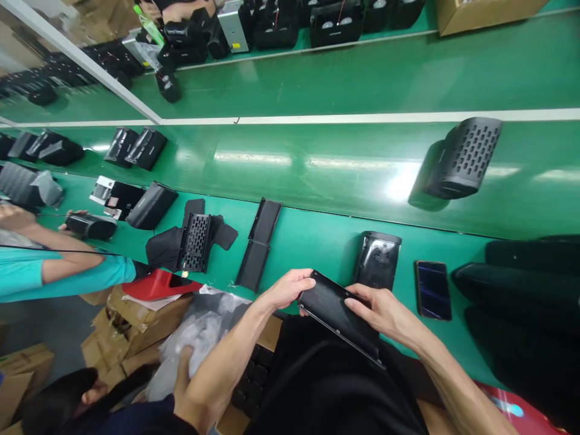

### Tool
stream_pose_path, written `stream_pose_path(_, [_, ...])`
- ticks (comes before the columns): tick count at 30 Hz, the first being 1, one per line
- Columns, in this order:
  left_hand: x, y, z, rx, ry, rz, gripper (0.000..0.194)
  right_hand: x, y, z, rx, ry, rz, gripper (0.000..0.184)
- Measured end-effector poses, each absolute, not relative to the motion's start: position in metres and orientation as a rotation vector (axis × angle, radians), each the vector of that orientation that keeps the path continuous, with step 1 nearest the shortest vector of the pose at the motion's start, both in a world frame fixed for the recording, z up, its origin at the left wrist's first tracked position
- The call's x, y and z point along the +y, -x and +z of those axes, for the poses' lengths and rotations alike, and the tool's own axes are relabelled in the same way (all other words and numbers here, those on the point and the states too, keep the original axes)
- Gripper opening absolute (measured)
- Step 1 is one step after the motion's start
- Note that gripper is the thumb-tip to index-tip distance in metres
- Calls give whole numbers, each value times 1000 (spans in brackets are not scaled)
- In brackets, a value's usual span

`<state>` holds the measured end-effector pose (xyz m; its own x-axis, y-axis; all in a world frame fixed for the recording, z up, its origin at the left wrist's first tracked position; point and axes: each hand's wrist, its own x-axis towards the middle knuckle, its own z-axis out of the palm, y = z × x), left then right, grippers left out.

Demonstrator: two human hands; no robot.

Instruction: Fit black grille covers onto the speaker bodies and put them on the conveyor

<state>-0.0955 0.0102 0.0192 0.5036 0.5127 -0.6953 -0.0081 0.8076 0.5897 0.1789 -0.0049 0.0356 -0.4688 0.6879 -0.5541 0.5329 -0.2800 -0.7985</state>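
Over my lap, close to the green table's edge, I hold a flat black plastic panel (335,314) with small holes or screws along its rim. My left hand (287,291) pinches its upper left corner, thumb on top. My right hand (385,311) grips its right side, with thumb and fingers on the upper face. Just behind my right hand stands a glossy black speaker-like housing (379,257) with a dotted patch. Left of the hands, two similar black panels (259,244) lie end to end on the table.
A phone (434,290) lies right of the housing. On the belt stands a black perforated speaker (469,158). A black grille (197,241) lies on dark sheets to the left. A co-worker in a teal sleeve (67,269) handles a black unit; another person (58,402) is low at left.
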Motion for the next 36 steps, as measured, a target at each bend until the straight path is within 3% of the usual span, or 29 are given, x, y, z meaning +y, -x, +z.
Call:
stream_pose_path(5, [3, 97, 25, 1068, -509, 406, 44, -29, -198, 20, -1091, 1665, 1966, 57])
stream_pose_path(9, [1, 96, 26, 1067, -474, 422, 47, -46, -202, 10, -791, 1680, 1984, 57])
stream_pose_path(22, [8, 73, 22, 1209, -585, 459, 54, -47, -196, 16, -771, 1684, 1863, 57])
stream_pose_path(36, [-14, 73, 38, 1229, -718, 460, 48, -51, -197, 35, -895, 1780, 1789, 56])
